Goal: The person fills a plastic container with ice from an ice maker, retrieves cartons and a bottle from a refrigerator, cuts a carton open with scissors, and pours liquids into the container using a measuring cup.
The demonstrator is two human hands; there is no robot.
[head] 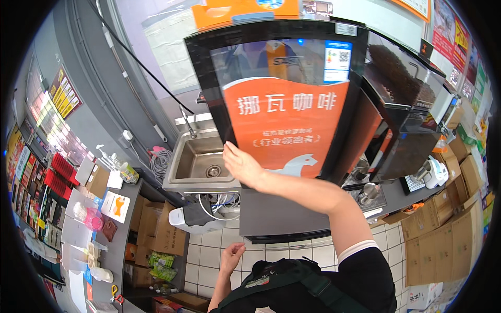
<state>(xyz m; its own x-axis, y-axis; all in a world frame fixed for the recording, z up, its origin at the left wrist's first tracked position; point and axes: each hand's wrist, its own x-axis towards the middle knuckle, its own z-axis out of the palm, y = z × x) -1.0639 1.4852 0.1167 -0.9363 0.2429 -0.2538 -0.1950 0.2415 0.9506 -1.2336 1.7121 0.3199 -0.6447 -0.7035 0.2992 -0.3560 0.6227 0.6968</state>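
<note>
A glass-door display fridge point(285, 113) with a black frame and an orange panel stands before me. My right hand point(240, 162) reaches across to the lower left edge of its door, fingers together and partly bent; whether they grip the edge cannot be told. My left hand point(233, 252) hangs low over the tiled floor, fingers loosely curled, with no object visible in it. Left of the fridge is a stainless steel sink point(201, 156) with a tap point(190, 127). A dark counter point(282, 215) lies beneath the fridge.
A coffee machine point(411, 144), metal pitcher point(368, 191) and white appliance point(436, 172) stand on the right, near stacked cardboard boxes point(442, 250). At left, a counter point(129, 199) bears bottles, a pink container point(94, 219) and scissors point(116, 295). Coiled cable point(160, 162) hangs beside the sink.
</note>
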